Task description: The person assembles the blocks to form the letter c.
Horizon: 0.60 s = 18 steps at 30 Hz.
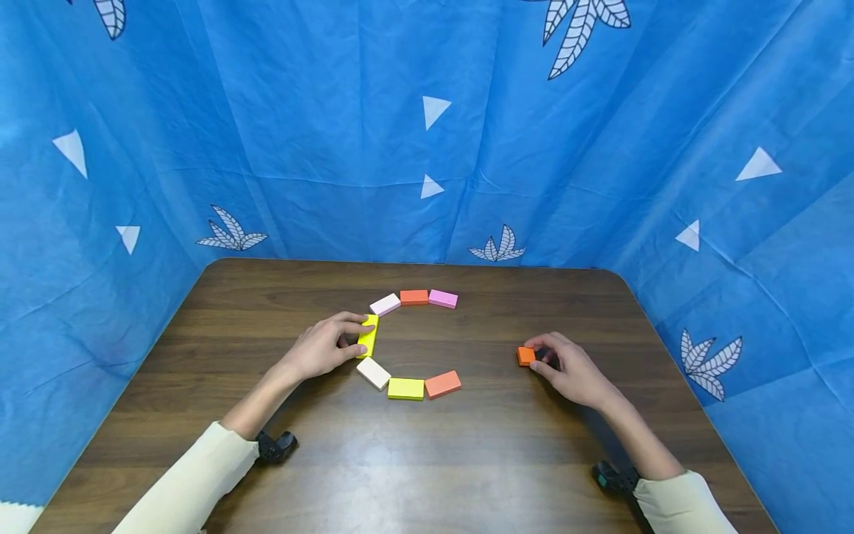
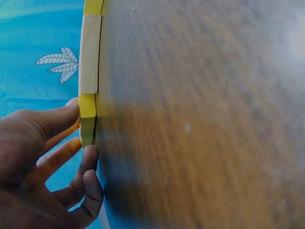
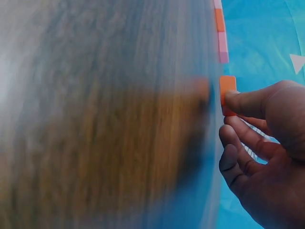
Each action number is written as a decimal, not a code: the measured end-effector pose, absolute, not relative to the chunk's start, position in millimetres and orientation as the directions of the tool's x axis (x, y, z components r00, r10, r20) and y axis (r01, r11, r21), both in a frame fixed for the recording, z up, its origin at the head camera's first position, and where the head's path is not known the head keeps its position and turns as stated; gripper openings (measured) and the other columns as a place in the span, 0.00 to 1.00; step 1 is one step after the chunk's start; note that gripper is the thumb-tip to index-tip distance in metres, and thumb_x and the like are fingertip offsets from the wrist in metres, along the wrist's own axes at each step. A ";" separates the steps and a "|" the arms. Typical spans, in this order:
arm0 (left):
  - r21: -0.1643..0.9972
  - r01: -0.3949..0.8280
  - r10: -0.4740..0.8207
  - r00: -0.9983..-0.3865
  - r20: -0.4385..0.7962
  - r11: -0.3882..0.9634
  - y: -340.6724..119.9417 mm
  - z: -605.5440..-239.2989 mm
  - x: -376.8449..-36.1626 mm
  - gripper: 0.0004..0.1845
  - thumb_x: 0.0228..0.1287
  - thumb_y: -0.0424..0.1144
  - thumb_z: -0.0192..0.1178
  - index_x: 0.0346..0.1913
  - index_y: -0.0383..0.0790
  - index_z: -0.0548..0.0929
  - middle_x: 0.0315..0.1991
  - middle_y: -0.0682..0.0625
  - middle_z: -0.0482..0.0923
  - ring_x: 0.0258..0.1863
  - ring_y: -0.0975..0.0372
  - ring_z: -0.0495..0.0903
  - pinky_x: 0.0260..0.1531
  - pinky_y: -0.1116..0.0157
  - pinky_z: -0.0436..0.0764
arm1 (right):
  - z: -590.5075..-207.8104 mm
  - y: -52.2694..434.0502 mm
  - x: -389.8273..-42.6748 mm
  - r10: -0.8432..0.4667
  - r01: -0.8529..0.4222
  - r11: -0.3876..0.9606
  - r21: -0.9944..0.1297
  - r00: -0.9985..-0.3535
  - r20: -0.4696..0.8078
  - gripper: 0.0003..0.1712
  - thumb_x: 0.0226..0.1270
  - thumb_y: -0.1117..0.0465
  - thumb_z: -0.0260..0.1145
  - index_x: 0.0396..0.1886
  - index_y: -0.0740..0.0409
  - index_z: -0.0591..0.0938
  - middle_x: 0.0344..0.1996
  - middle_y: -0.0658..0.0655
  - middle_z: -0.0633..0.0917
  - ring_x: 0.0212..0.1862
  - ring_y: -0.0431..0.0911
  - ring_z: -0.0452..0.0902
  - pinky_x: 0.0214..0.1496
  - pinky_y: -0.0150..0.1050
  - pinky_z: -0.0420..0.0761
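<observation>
In the head view my left hand (image 1: 322, 347) holds a yellow domino block (image 1: 368, 337) at the left of a curve of flat blocks, thumb at its near end and fingers at its far end. The left wrist view shows this yellow block (image 2: 87, 112) lying against a cream block (image 2: 90, 55). Away to the right, my right hand (image 1: 567, 368) pinches an orange domino block (image 1: 525, 357) between thumb and fingers. In the right wrist view the thumb covers part of that orange block (image 3: 228, 86).
The curve's far side has a pale pink block (image 1: 385, 304), a red-orange block (image 1: 414, 297) and a pink-purple block (image 1: 443, 298). Its near side has a cream block (image 1: 373, 373), a yellow block (image 1: 405, 389) and a salmon block (image 1: 443, 383). Blue cloth (image 1: 373, 148) surrounds the wooden table (image 1: 427, 467).
</observation>
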<state>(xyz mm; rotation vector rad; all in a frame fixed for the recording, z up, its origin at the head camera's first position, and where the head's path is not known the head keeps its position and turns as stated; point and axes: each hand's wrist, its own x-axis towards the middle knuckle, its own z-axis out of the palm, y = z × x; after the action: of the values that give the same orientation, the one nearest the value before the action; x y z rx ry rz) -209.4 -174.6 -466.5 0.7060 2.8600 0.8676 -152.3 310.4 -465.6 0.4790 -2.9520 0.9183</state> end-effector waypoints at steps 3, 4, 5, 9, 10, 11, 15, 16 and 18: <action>0.540 0.408 0.447 -0.892 0.065 0.736 -174.5 -466.9 -209.7 0.24 0.73 0.44 0.72 0.70 0.48 0.86 0.74 0.48 0.78 0.38 0.67 0.81 0.37 0.65 0.77 | -465.8 305.4 -153.1 -0.326 -0.331 0.764 -0.553 -0.939 0.111 0.17 0.76 0.66 0.71 0.61 0.55 0.84 0.52 0.58 0.84 0.43 0.44 0.77 0.38 0.33 0.75; 0.541 0.408 0.447 -0.892 0.065 0.735 -174.6 -467.0 -209.8 0.24 0.73 0.44 0.72 0.70 0.48 0.86 0.74 0.48 0.78 0.38 0.67 0.81 0.36 0.66 0.77 | -466.0 303.8 -153.6 -0.340 -0.342 0.759 -0.554 -0.934 0.112 0.18 0.76 0.67 0.71 0.62 0.55 0.84 0.51 0.58 0.84 0.43 0.43 0.77 0.37 0.34 0.75; 0.543 0.408 0.447 -0.892 0.066 0.734 -174.7 -467.0 -209.8 0.24 0.73 0.44 0.72 0.70 0.48 0.86 0.74 0.48 0.78 0.38 0.67 0.81 0.36 0.66 0.76 | -466.0 302.4 -154.1 -0.353 -0.350 0.752 -0.558 -0.930 0.108 0.18 0.76 0.67 0.71 0.62 0.54 0.84 0.52 0.57 0.84 0.42 0.43 0.77 0.38 0.34 0.75; 0.547 0.409 0.447 -0.892 0.070 0.730 -175.1 -466.9 -210.0 0.24 0.73 0.44 0.72 0.69 0.48 0.86 0.74 0.48 0.78 0.38 0.66 0.81 0.36 0.65 0.77 | -466.2 295.6 -156.3 -0.404 -0.376 0.723 -0.580 -0.911 0.087 0.18 0.76 0.65 0.71 0.62 0.50 0.84 0.53 0.53 0.85 0.43 0.41 0.77 0.39 0.33 0.76; 0.547 0.409 0.448 -0.892 0.070 0.730 -175.1 -466.8 -210.0 0.24 0.73 0.44 0.72 0.69 0.48 0.86 0.74 0.48 0.78 0.39 0.66 0.82 0.36 0.65 0.77 | -466.1 293.7 -156.8 -0.417 -0.382 0.715 -0.586 -0.905 0.082 0.18 0.77 0.64 0.71 0.62 0.49 0.85 0.53 0.52 0.85 0.44 0.41 0.78 0.40 0.33 0.76; 0.548 0.410 0.447 -0.892 0.071 0.729 -175.2 -466.8 -210.1 0.24 0.73 0.44 0.72 0.69 0.48 0.86 0.74 0.48 0.78 0.39 0.66 0.82 0.37 0.65 0.77 | -465.9 292.0 -157.1 -0.429 -0.388 0.707 -0.592 -0.900 0.077 0.18 0.77 0.64 0.71 0.62 0.48 0.85 0.54 0.52 0.86 0.44 0.41 0.78 0.40 0.33 0.76; 0.550 0.407 0.446 -0.892 0.068 0.730 -175.4 -466.9 -209.9 0.24 0.73 0.44 0.72 0.69 0.48 0.86 0.74 0.48 0.78 0.40 0.66 0.83 0.37 0.65 0.78 | -465.3 285.5 -158.3 -0.463 -0.405 0.687 -0.603 -0.884 0.067 0.18 0.77 0.63 0.70 0.63 0.48 0.85 0.56 0.50 0.87 0.46 0.41 0.79 0.40 0.33 0.77; 0.550 0.406 0.446 -0.892 0.067 0.730 -175.3 -466.9 -209.9 0.24 0.73 0.44 0.72 0.69 0.48 0.86 0.74 0.48 0.78 0.40 0.66 0.83 0.37 0.65 0.78 | -465.2 284.2 -158.5 -0.470 -0.410 0.684 -0.604 -0.880 0.065 0.18 0.77 0.63 0.70 0.63 0.48 0.85 0.56 0.50 0.87 0.46 0.41 0.79 0.40 0.33 0.77; 0.548 0.406 0.448 -0.892 0.064 0.731 -175.1 -466.8 -209.8 0.24 0.73 0.45 0.71 0.70 0.48 0.86 0.74 0.48 0.78 0.39 0.66 0.82 0.36 0.65 0.77 | -465.3 282.0 -158.8 -0.482 -0.417 0.680 -0.603 -0.874 0.061 0.18 0.77 0.63 0.70 0.64 0.48 0.85 0.57 0.50 0.87 0.46 0.41 0.79 0.40 0.33 0.77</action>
<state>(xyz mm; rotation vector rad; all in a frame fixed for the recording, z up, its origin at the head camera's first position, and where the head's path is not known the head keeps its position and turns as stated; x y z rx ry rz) -209.8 -175.1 -466.8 0.7049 2.8552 0.8772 -158.8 282.0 -465.3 0.7972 -2.9728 1.0260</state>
